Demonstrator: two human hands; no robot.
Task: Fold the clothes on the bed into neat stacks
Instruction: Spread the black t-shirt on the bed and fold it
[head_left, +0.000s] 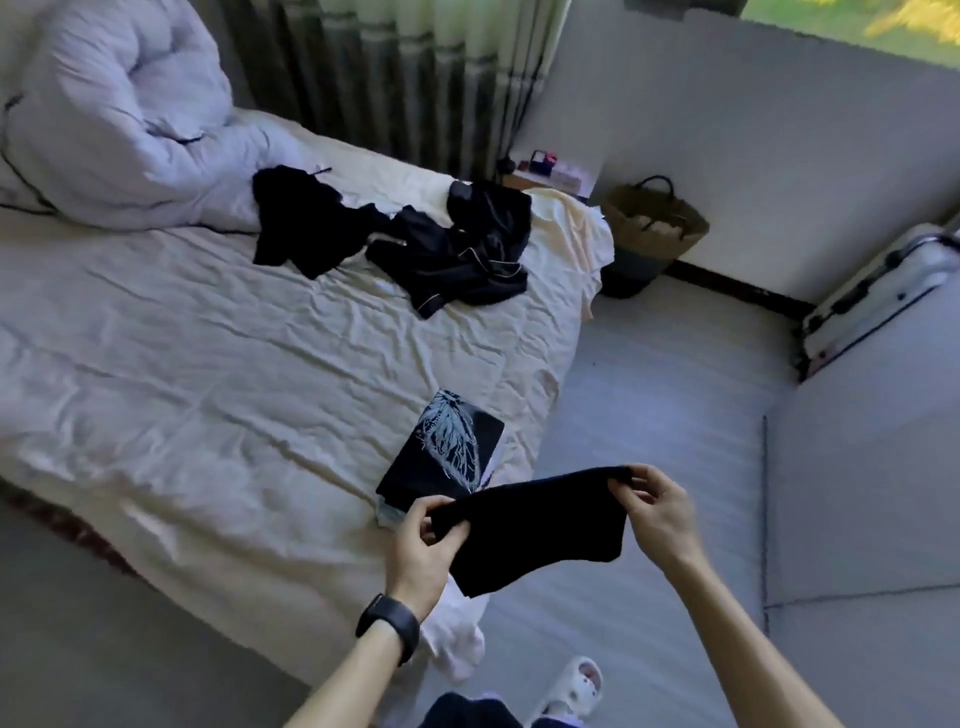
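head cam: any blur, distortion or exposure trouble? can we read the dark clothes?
Head view: wide-angle bending curves the bed and wall; the suitcase at the right edge is smeared; the black cloth between left hand and right hand and the dark pile show little fold detail; the pale print on the folded shirt reads clearly.

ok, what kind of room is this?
Probably a bedroom: a bed with a wrinkled white sheet, a bunched pale quilt and crumpled black clothes lying on it; left hand and right hand hold another black garment.
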